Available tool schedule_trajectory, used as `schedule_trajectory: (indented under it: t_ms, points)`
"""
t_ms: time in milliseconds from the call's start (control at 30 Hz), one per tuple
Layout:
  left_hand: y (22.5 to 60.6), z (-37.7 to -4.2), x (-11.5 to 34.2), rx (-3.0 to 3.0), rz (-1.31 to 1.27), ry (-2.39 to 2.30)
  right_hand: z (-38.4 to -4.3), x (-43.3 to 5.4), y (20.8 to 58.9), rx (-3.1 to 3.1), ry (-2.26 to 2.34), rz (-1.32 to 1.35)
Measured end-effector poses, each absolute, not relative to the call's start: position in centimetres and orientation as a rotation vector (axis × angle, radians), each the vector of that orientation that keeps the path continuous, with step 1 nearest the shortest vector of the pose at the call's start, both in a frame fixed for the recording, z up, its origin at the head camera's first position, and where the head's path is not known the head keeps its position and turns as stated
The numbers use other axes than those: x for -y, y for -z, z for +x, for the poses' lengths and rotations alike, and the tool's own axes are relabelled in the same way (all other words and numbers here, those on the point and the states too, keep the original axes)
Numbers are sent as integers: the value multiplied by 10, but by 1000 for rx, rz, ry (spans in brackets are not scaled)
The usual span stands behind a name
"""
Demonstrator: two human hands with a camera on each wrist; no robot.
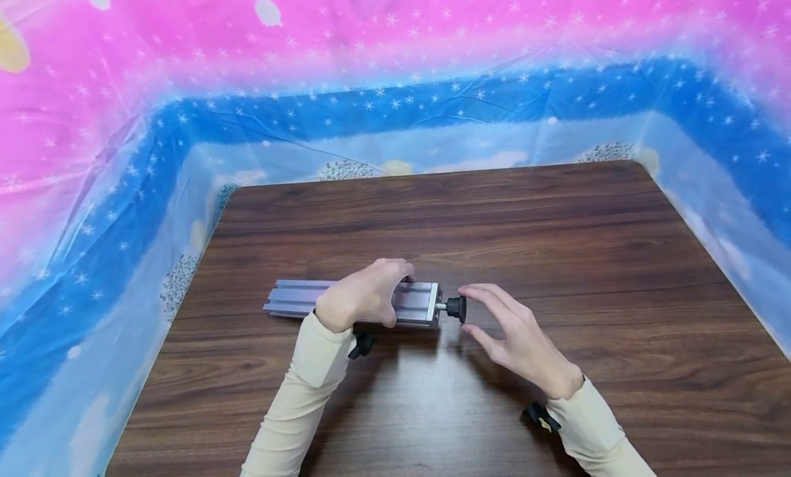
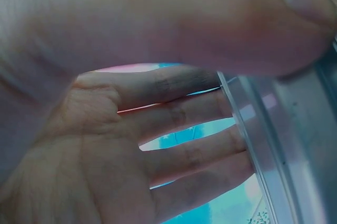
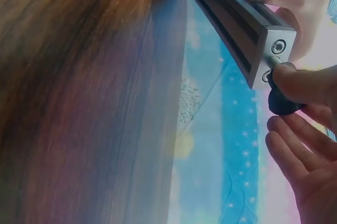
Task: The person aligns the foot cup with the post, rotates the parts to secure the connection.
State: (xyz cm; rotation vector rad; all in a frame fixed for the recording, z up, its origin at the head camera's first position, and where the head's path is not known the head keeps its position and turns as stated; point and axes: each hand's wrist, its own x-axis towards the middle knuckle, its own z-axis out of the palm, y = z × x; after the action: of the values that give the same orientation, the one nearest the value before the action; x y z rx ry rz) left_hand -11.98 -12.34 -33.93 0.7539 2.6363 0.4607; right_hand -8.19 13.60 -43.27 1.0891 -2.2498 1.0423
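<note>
A silver aluminium extrusion [image 1: 296, 298] with long grooves lies lengthwise across the dark tabletop in the head view. My left hand [image 1: 364, 295] grips it from above, thumb on the near side and fingers over the far side. A light end plate [image 3: 275, 55] with round bolt heads caps its right end. From that plate a threaded stud sticks out, carrying a black levelling foot [image 1: 458, 309]. The thumb and fingertips of my right hand [image 1: 516, 336] pinch the foot's rim. In the left wrist view the extrusion [image 2: 303, 145] touches the fingertips, while the foot is out of sight.
A dark wood-grain table [image 1: 463, 216] with rounded far corners spreads under the hands. Pink and blue patterned cloth [image 1: 395, 99] hangs behind it and along both sides. Black wrist mounts [image 1: 361, 345] sit below both cuffs.
</note>
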Motion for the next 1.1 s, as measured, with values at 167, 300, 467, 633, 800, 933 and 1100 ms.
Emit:
schedule_trajectory:
  t_ms: [167,300,467,633,800,933,1100]
  points:
    - [339,-119,124,-2637,750,-445,-83,-134,433,2251,-1019,1057]
    - [339,-120,124,-2647,766,-443,-82,-133,432,2275,-1010,1023]
    - [339,-120,124,-2649,776,-439,-83,-132,432,2297,-994,991]
    - [340,-121,125,-2645,780,-443,-83,-130,433,2342,-1016,937]
    - [340,-120,124,-2644,770,-449,-81,-128,431,2466,-1071,835]
    - [340,-118,125,-2634,765,-455,-80,-129,429,2570,-1108,792]
    - [339,-119,127,-2638,775,-453,-82,-135,429,2483,-1070,909]
